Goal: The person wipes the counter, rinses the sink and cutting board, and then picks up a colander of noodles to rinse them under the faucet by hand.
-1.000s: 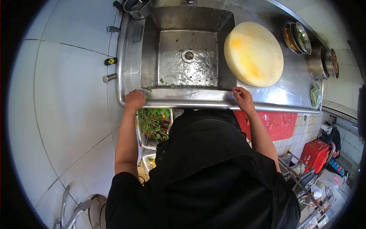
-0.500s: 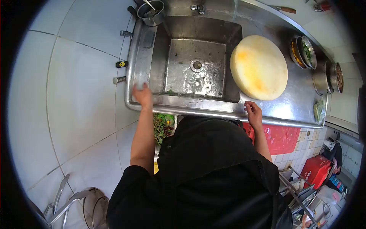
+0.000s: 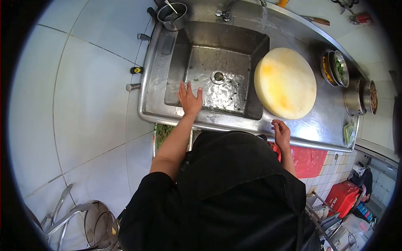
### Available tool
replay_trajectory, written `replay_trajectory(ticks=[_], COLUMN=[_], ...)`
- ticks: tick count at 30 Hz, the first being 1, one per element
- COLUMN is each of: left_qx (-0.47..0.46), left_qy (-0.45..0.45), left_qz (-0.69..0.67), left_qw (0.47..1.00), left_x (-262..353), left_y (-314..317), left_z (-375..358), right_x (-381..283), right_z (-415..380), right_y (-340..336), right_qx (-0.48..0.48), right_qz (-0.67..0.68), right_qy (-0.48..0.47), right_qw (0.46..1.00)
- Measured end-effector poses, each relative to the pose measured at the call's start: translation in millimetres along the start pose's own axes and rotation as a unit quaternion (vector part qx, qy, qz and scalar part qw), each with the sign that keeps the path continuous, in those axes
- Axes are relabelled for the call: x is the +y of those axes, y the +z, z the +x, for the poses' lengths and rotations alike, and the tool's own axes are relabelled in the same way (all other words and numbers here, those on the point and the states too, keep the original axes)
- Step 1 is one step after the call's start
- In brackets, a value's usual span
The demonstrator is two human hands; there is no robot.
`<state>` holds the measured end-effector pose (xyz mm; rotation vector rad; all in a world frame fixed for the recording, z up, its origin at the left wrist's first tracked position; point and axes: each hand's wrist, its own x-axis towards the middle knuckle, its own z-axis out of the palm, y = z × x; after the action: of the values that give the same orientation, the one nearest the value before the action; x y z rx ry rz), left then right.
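White wall tiles (image 3: 94,92) flank a steel sink (image 3: 217,58), left hand (image 3: 191,100) spread above, right hand (image 3: 282,133) loosely curled.

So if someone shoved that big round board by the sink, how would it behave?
The round board looks stiff and probably heavy, being thick and broad. Lying flat, it seems unlikely to roll or tip, though the smooth steel counter might let it slide.

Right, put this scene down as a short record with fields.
Left hand: spread open over the near left of the sink, nothing visible in it
Right hand: loosely curled near the round board
Sink: wet, green bits scattered
Tap: water running
Far left corner: pot, utensil inside
Right end: metal bowls, one with greens
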<state>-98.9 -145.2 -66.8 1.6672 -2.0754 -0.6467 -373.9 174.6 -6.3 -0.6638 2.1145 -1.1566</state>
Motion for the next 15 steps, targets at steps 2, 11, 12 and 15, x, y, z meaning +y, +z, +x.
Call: replay_trajectory(ticks=[2, 11, 12, 15], left_qx=[0.050, 0.220, 0.221, 0.166], left_qy=[0.001, -0.357, -0.357, -0.151], left_qz=[0.015, 0.124, 0.122, 0.038], left_qw=[0.999, 0.899, 0.899, 0.974], left_x=[2, -64, -57, -23], left_y=[-10, -16, -8, 10], left_z=[0, 39, 36, 19], right_x=[-1, 27, 22, 13], right_z=[-5, -34, -36, -35], right_y=[-6, -28, -26, -26], right_qx=[-0.002, 0.055, 0.051, 0.050], right_qz=[-0.011, -0.050, -0.045, -0.031], right_qy=[-0.001, -0.012, 0.001, 0.014], right_qw=[1.000, 0.997, 0.998, 0.998])
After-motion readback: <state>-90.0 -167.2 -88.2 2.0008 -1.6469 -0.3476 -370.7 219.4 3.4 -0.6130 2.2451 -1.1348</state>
